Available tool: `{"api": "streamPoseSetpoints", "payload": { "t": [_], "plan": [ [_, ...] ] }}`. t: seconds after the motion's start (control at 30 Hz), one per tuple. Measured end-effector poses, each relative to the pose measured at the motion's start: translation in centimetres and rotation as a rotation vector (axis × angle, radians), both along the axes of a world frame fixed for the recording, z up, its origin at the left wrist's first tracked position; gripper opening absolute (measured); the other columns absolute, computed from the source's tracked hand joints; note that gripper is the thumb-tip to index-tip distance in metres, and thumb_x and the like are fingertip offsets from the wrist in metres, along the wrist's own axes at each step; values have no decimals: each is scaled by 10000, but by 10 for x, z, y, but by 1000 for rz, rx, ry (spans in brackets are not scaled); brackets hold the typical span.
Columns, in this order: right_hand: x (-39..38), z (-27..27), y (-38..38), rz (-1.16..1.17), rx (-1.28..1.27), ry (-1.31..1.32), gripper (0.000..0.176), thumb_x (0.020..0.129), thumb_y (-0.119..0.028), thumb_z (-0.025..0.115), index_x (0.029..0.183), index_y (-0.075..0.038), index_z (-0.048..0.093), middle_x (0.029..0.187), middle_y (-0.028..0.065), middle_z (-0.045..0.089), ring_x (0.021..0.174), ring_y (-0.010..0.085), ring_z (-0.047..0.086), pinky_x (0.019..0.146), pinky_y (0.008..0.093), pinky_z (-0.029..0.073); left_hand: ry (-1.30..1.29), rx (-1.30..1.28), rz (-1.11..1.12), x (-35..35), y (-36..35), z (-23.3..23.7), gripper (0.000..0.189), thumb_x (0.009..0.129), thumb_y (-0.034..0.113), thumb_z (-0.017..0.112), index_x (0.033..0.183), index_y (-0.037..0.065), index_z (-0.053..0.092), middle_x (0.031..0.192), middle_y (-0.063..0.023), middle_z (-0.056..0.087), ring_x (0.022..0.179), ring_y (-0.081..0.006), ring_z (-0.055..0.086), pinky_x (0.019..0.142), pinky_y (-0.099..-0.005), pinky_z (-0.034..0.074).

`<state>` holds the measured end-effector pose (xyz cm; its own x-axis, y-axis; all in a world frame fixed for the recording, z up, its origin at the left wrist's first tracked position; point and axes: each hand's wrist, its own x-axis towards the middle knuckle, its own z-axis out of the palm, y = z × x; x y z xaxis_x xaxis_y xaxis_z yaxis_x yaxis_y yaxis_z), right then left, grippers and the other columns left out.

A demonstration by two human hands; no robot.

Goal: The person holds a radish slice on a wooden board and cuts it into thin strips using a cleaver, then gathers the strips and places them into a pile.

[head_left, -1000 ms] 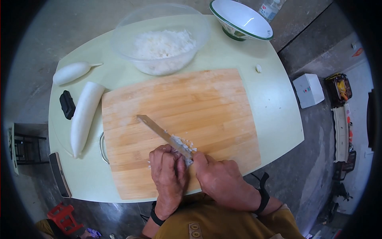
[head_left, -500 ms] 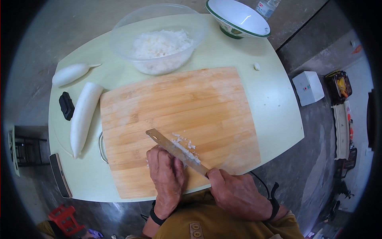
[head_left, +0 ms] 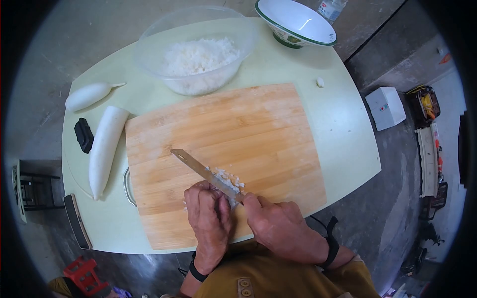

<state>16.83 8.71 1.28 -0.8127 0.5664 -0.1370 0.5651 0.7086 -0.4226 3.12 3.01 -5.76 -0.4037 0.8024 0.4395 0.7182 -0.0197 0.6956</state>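
Observation:
My right hand (head_left: 283, 223) grips the handle of a kitchen knife (head_left: 202, 170), whose blade slants up and left over the wooden cutting board (head_left: 268, 129). Close against the blade's near side, my left hand (head_left: 208, 213) is closed, fingers curled down on white radish (head_left: 232, 202), mostly hidden under them. Small chopped radish bits (head_left: 227, 179) lie along the blade's far side. A large peeled white radish (head_left: 107, 149) rests left of the board, with a smaller radish (head_left: 89, 96) behind it.
Behind the board stands a clear plastic bowl (head_left: 201, 85) of shredded white radish (head_left: 201, 55). A white bowl with a green rim (head_left: 298, 22) tilts at the back right. A black object (head_left: 83, 135) and a phone (head_left: 77, 221) lie near the table's left edge.
My right hand and the knife have shifted left and slightly away from me. My left hand stays in nearly the same spot.

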Motion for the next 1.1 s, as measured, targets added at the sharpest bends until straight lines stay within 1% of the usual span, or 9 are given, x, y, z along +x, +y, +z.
{"api": "streamPoseSetpoints", "payload": {
  "t": [0.1,0.17,0.37,0.4,0.47,0.73,0.87,0.97,1.1],
  "plan": [
    [8,2,-1,-12,-98,76,314,734,-39,629,965,18,424,761,157,599,572,316,631,455,389,482,-19,16,0,0,0,0,288,700,-154,619,922,11,540,934,-167,557,869,-328,541,746,-395,450],
    [10,7,-4,-142,-135,69,185,804,-29,579,897,-2,420,672,169,580,553,366,584,491,434,451,-30,22,1,0,0,-3,294,699,-158,618,926,13,544,933,-164,559,868,-324,544,747,-392,451],
    [9,2,-2,-174,-175,124,183,812,-26,570,888,2,406,605,179,559,563,379,583,500,458,451,-55,29,4,0,0,-2,304,694,-161,622,928,21,553,938,-161,563,874,-318,550,742,-389,456],
    [9,2,-2,-174,-176,123,183,812,-26,570,888,2,406,605,179,559,563,379,583,500,458,451,-59,34,4,0,0,-2,305,692,-162,622,926,21,555,939,-161,563,875,-318,550,739,-389,457],
    [7,4,-2,-148,-179,43,256,777,-37,602,940,20,412,736,189,603,591,374,613,487,445,476,-62,34,7,1,1,-3,305,690,-163,622,926,19,555,940,-163,564,875,-319,550,737,-389,458],
    [-8,-1,6,-140,-155,92,210,803,-34,583,925,10,418,674,180,583,582,372,597,489,438,455,-63,32,0,0,-1,-1,301,688,-162,627,920,16,556,941,-166,563,872,-324,548,732,-385,458],
    [1,3,5,-202,-140,180,169,823,-25,563,941,-1,444,652,169,578,566,371,578,498,444,445,-70,43,40,0,1,-1,206,759,-91,638,912,10,542,915,-161,575,859,-303,558,748,-364,468],
    [12,6,-2,-140,-91,59,190,812,-49,575,946,-2,449,691,140,596,527,316,619,432,405,471,-97,41,33,1,0,2,212,753,-96,633,916,6,545,935,-171,571,879,-320,548,763,-385,455],
    [19,10,-12,-103,-120,43,170,815,-46,551,943,-2,446,705,144,593,522,315,620,428,403,480,-107,2,26,0,-4,-1,232,733,-106,618,920,4,535,957,-181,555,887,-346,530,767,-409,442]
  ]
}}
